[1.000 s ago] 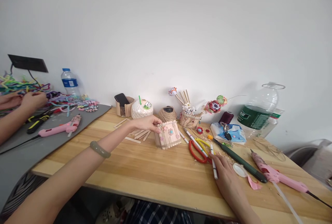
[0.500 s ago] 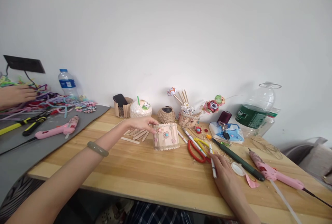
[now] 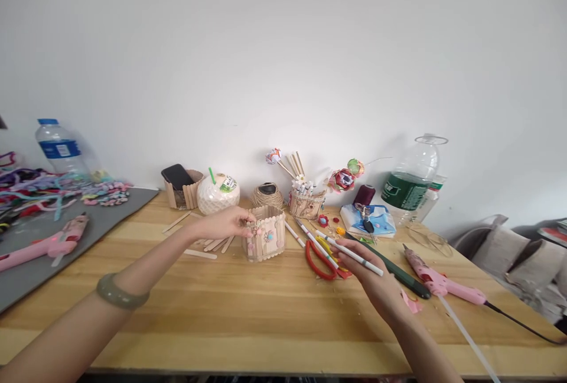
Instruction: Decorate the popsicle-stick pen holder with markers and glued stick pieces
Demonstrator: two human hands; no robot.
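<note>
Now, left hand (image 3: 225,223): is pinching the stick box by its upper left side, fingers drawn narrow.
Stick box (image 3: 277,242): is sitting beyond the bare tabletop (image 3: 266,324), in front of the twine (image 3: 267,197); contact underneath is staying unclear. It is probably weighing little, with stiff walls.
Blue-centred flower (image 3: 270,236): is decorating 1 wall, likely being fragile; plain sticks near the rim are offering safer grip.
Right hand (image 3: 376,288): is holding 1 banded white rod (image 3: 370,265) near the red-handled scissors (image 3: 318,267).
Banded white rod: is looking light, smooth, prone to rolling; its middle is suiting a gentle pinch.
</note>
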